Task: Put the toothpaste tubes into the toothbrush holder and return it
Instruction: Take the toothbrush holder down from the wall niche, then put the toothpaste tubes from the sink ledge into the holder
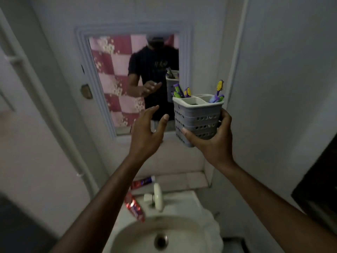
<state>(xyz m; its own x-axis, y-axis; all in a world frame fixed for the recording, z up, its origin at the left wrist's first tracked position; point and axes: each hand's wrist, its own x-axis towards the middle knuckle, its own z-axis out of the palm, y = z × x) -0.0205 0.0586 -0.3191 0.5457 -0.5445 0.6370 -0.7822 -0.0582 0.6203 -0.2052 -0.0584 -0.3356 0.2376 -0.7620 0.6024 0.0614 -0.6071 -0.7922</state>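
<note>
White walls close in a narrow bathroom, with a pale round sink (145,240) at the bottom of the view and a dark drain (160,241) in its bowl. Behind the sink stands a cream tap (158,196), and beyond that runs a tiled ledge (184,178) against the wall. Above the sink hangs a mirror (116,79) in a grey moulded frame, reflecting a pink and maroon checked curtain and the person in a dark shirt.

Two toothpaste tubes lie to the left of the tap: one red tube (134,208) on the sink's rim, slanting toward the bowl, and a second tube (143,181) with a white cap further back at the ledge's left end.

High above the sink, the right hand (215,137) grips a grey toothbrush holder (197,123), thumb across the front and fingers wrapped round the far side. It is a perforated plastic basket with a lighter top divided into compartments; the near one looks empty, while purple and yellow toothbrushes (217,94) stick out of the back ones. The left hand (145,132) hangs just beside the holder, fingers spread and loosely curved, gripping nothing.
</note>
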